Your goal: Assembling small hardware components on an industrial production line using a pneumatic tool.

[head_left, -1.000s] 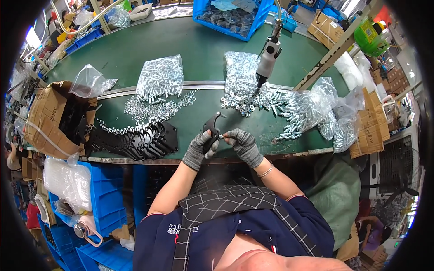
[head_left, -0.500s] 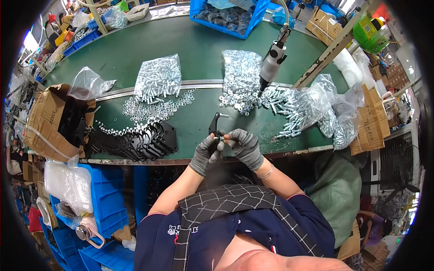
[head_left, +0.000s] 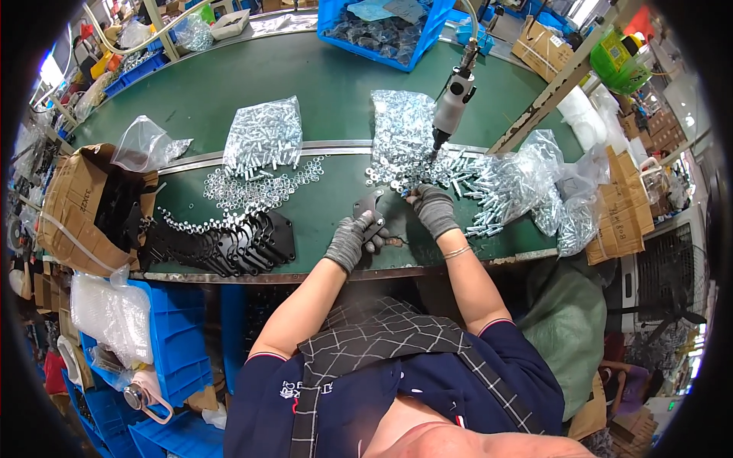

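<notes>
- We see the left hand (head_left: 350, 240), in a grey glove, closed on a flat black metal bracket (head_left: 367, 208) near the front edge of the green table (head_left: 305, 84).
- The bracket sits just beyond the left fingers; its long axis runs roughly from the hand up and away toward the far side of the table, free end pointing away from us and slightly right. Its lower part is hidden under the glove.
- The right hand (head_left: 434, 210), also gloved, reaches into the loose bolts (head_left: 477, 183) just right of the bracket; fingers are curled on the pile, but we cannot tell whether anything is pinched between them.
- The two hands are near one another but not touching.
- A hanging power screwdriver (head_left: 450, 107) points tip down, just above the right hand.
- A row of overlapped black brackets (head_left: 229, 244) lies left of the left hand, with loose washers (head_left: 259, 183) beyond it.
- Clear bags of screws (head_left: 263, 133) lie further back; a cardboard box (head_left: 72, 206) stands at the table's left end.
</notes>
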Tool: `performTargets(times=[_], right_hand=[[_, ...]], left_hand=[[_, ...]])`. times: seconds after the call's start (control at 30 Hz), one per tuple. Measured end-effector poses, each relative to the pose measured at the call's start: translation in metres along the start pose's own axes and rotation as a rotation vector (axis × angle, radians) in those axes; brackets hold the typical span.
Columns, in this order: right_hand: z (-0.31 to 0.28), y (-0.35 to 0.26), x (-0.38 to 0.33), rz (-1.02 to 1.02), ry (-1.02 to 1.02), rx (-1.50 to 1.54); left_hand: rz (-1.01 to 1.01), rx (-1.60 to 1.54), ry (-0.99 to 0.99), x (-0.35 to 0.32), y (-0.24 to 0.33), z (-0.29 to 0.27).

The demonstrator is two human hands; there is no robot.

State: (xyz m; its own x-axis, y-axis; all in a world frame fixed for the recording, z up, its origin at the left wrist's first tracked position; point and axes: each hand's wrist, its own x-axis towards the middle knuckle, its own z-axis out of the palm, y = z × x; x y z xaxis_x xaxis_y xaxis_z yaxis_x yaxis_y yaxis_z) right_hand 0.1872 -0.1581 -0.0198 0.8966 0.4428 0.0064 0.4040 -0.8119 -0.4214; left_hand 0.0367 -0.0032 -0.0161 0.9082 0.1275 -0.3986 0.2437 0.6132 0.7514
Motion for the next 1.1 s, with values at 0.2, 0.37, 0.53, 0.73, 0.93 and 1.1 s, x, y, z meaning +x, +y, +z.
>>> performTargets(times=[0.2, 0.37, 0.53, 0.73, 0.93, 1.1], right_hand=[[-0.027, -0.035, -0.039, -0.632, -0.074, 0.338], [-0.045, -0.048, -0.033, -0.939, -0.211, 0.148], [-0.041, -0.051, -0.021, -1.047, -0.222, -0.094], [-0.042, -0.056, -0.018, -0.82, -0.395, -0.21], [-0.032, -0.06, -0.031, -0.884, -0.208, -0.334], [-0.053, -0.062, -0.029, -0.816, -0.094, -0.293]], left_hand=[[0.021, 0.066, 0.004, 0.003, -0.004, -0.001], [0.041, 0.111, 0.066, 0.006, -0.007, 0.002], [0.031, 0.098, 0.081, 0.005, -0.004, 0.004], [0.03, 0.047, 0.066, 0.003, -0.003, 0.007], [0.0, 0.038, 0.065, 0.006, -0.004, 0.005], [0.006, 0.029, 0.03, 0.006, -0.004, 0.001]])
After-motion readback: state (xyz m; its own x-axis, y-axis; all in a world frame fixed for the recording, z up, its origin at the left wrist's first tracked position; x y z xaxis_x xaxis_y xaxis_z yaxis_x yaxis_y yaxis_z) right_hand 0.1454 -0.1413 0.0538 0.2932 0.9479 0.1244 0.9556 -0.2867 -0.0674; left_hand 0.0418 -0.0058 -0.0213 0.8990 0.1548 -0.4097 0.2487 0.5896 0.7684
